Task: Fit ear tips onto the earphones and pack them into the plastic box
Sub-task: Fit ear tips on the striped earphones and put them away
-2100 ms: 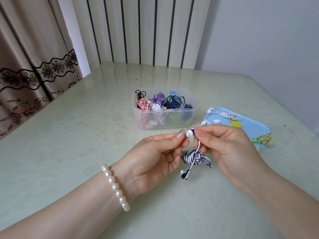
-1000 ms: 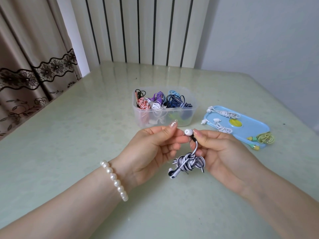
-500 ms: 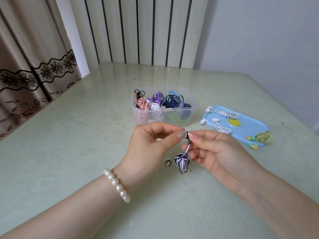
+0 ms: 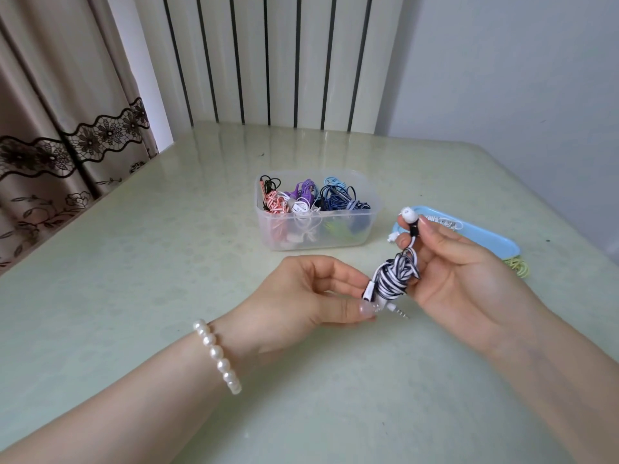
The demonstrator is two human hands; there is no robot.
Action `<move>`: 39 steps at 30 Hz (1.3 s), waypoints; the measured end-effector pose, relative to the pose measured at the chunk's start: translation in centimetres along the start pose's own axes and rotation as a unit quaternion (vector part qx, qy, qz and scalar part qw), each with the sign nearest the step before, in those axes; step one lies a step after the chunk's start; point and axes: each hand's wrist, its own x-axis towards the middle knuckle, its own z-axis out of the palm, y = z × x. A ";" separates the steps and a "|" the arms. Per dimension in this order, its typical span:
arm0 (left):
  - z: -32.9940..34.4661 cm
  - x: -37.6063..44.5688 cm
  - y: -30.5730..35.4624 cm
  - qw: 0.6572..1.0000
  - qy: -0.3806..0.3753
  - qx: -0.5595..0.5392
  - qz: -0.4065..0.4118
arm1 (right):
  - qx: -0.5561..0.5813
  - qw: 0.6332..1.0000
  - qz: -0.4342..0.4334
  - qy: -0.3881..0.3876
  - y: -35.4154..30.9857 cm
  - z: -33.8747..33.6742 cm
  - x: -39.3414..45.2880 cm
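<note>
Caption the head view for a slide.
Both hands hold a striped earphone bundle, one white-tipped earbud raised, before the plastic box.

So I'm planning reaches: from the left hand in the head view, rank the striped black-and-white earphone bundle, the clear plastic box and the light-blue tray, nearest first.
1. Striped black-and-white earphone bundle, touching the left hand fingertips.
2. Clear plastic box, just beyond, centre.
3. Light-blue tray, far right, behind the right hand.

curtain point(image 4: 50, 105) (lace band); radiator point(image 4: 268, 58); pearl bracelet point(image 4: 217, 356); table point(image 4: 134, 262)

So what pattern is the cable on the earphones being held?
Black and white stripes on the bundled cable, clearest in the head view.
</note>
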 end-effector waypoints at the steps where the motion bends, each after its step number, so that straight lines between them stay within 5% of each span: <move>1: 0.0 0.0 -0.1 1.000 -0.003 -0.019 -0.004 | 0.000 1.000 -0.001 0.001 -0.1 -0.1 0.0; 8: 0.0 0.3 -0.5 1.000 -0.006 -0.014 -0.012 | -0.166 0.986 0.003 0.034 -0.6 -1.0 0.2; 14: -0.2 0.3 -0.7 0.995 0.026 0.095 0.032 | -0.383 0.922 0.007 0.059 -0.5 -1.7 0.6; 19: -0.2 0.3 -0.4 0.996 0.014 0.084 0.023 | -0.492 0.867 0.017 0.074 0.7 -2.0 1.1; 25: -0.6 0.3 0.1 0.999 0.044 0.027 0.007 | -0.508 0.858 0.040 0.061 1.5 -1.6 1.6; 30: -0.6 0.6 0.3 0.997 0.067 -0.045 -0.020 | -0.409 0.905 -0.115 -0.024 1.2 0.4 0.5; 32: -0.6 0.6 0.3 0.994 0.058 -0.081 -0.036 | -0.417 0.893 -0.149 -0.080 1.7 1.1 -0.2; 35: -0.7 0.5 0.3 0.989 0.026 -0.127 -0.064 | -0.439 0.873 -0.200 -0.065 2.1 0.9 -0.2; 39: -1.2 0.4 1.0 0.982 -0.024 -0.168 -0.079 | -0.394 0.894 -0.205 -0.061 2.0 0.6 -0.2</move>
